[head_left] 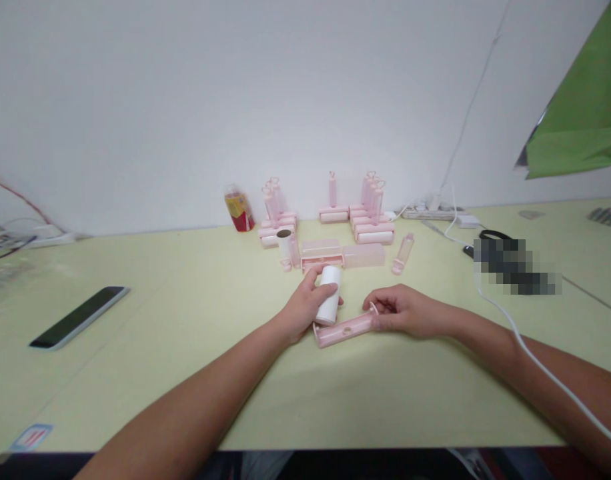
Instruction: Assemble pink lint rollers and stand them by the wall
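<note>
My left hand (pixel 305 303) is closed around a white lint roller refill (pixel 329 295), tilted, with its lower end at the left end of a pink lint roller holder (pixel 348 330). My right hand (pixel 398 310) grips the right end of that holder, between thumb and fingers. The holder is a shallow trough with upright end pieces and a small round hole in its middle. Just beyond my hands lie another pink holder (pixel 321 260), clear pink covers (pixel 364 255), a standing white roll (pixel 284 247) and a loose pink handle (pixel 403 253).
Assembled lint rollers (pixel 374 233) with upright handles stand along the wall, in several places. A red and yellow pack (pixel 239 208) leans at the back. On the left lies a dark tablet-like device (pixel 80 317). A white cable (pixel 515 333) crosses over my right forearm near a power strip (pixel 425 212).
</note>
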Tool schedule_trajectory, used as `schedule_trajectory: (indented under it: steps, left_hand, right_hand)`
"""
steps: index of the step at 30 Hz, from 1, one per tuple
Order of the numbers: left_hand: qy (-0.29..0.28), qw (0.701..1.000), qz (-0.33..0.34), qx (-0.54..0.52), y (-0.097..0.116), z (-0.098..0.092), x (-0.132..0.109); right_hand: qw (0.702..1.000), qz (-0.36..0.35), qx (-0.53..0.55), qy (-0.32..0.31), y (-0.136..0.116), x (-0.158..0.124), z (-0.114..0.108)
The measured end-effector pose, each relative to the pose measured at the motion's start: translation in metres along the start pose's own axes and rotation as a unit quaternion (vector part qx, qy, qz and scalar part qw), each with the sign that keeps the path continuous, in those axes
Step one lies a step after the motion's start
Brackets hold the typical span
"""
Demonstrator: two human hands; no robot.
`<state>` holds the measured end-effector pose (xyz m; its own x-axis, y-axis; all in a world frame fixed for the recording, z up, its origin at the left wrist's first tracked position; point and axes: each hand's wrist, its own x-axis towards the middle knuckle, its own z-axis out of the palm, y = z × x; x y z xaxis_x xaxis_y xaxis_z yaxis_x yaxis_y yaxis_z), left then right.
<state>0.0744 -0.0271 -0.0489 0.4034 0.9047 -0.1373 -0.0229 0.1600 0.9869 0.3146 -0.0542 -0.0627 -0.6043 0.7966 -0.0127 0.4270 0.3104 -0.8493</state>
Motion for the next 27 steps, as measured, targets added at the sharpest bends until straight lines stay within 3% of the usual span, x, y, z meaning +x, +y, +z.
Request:
schedule_trajectory:
  steps: [13, 27]
  left_hand:
    - [-0.146, 0.989, -0.023, 0.016, -0.004, -0.005, -0.004]
    - [-0.189, 0.981, -0.047, -0.010, -0.002, -0.011, -0.005]
  right_hand:
    - [0.991, 0.042, 0.128, 0.015, 0.003, 0.001, 0.005]
    - [0.986, 0.032, 0.166, 0.005, 0.001, 0.003, 0.009]
